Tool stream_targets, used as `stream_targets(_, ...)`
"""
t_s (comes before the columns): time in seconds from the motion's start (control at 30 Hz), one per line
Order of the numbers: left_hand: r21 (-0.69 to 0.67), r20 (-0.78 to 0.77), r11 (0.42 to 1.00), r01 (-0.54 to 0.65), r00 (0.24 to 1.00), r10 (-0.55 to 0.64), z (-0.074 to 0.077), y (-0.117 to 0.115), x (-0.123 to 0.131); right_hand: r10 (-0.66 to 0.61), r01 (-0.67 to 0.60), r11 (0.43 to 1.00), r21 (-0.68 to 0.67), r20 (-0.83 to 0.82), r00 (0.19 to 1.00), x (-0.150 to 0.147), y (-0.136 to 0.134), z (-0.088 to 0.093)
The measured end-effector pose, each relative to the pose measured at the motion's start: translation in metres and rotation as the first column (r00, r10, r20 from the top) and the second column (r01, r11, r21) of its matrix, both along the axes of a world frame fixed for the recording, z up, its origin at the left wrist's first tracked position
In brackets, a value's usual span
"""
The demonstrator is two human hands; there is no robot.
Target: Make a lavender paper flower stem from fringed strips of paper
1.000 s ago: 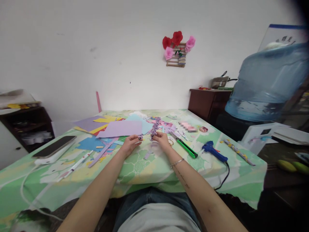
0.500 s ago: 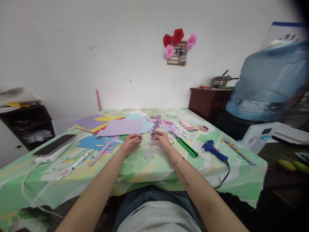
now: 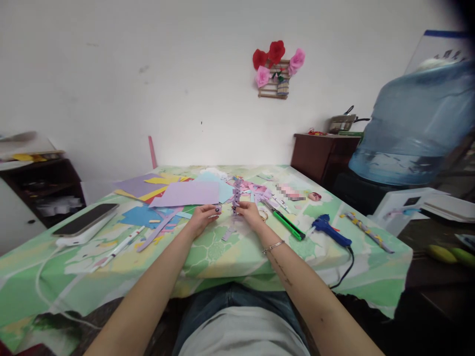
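A narrow purple paper strip [image 3: 236, 190] with dark spots stands nearly upright over the middle of the table, pinched near its lower end by my right hand [image 3: 250, 215]. Just to the left, my left hand [image 3: 202, 220] has its thumb and fingers closed together; whatever sits between them is too small to name. A gap separates the two hands. Behind my left fingers lies a lilac sheet of paper [image 3: 185, 194]. Below the hands is a small purple paper scrap [image 3: 227, 234]. A green utility knife [image 3: 287, 225] lies right of my right hand.
At the right are a blue glue gun [image 3: 330, 231] with a black cord and a yellow-and-purple wrapped stick [image 3: 368, 233]. Leftward lie blue paper [image 3: 135, 217], a white marker [image 3: 122, 247] and a phone [image 3: 86, 220]. Pink scraps [image 3: 256, 190] sit behind. A water bottle [image 3: 411, 123] stands beyond the table.
The purple paper strip has turned from leaning right to nearly upright in my right hand. Both hands keep about the same place, and the view has shifted slightly.
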State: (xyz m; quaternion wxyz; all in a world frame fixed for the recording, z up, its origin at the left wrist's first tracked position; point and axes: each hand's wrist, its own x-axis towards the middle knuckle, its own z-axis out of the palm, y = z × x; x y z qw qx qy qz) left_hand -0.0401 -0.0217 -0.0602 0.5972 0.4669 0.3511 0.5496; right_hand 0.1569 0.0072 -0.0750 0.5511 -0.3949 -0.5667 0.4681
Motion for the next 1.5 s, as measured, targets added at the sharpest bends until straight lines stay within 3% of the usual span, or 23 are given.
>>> stream_targets(0.27,0.037,-0.075,0.997,-0.065,0.995,0.068,-0.002,0.002,0.002,0.043,-0.044,0.999,0.016,0.047,0.998,0.002,0.007,-0.008)
stream_targets(0.5,0.128,-0.210,0.958,-0.258,0.937,0.280,-0.011,0.012,0.000,0.059,-0.061,0.998,0.021,0.065,0.996,0.002,0.008,-0.010)
stream_targets(0.67,0.186,-0.275,0.934,-0.305,0.896,0.348,-0.014,0.014,-0.002,0.048,-0.049,0.999,0.004,0.067,0.997,0.002,0.009,-0.010)
stream_targets(1.13,0.359,-0.352,0.920,-0.155,0.891,0.287,-0.004,0.004,0.012,0.028,-0.027,1.000,-0.014,0.013,1.000,0.000,0.000,0.001)
stream_targets(1.33,0.419,-0.433,0.905,-0.070,0.861,0.266,0.000,-0.001,0.022,0.077,-0.078,0.997,-0.010,-0.048,0.996,0.000,-0.004,0.005)
stream_targets(1.5,0.424,-0.476,0.905,0.006,0.852,0.217,-0.006,0.005,0.020,0.180,-0.180,0.984,0.011,-0.077,0.981,0.000,-0.009,0.008)
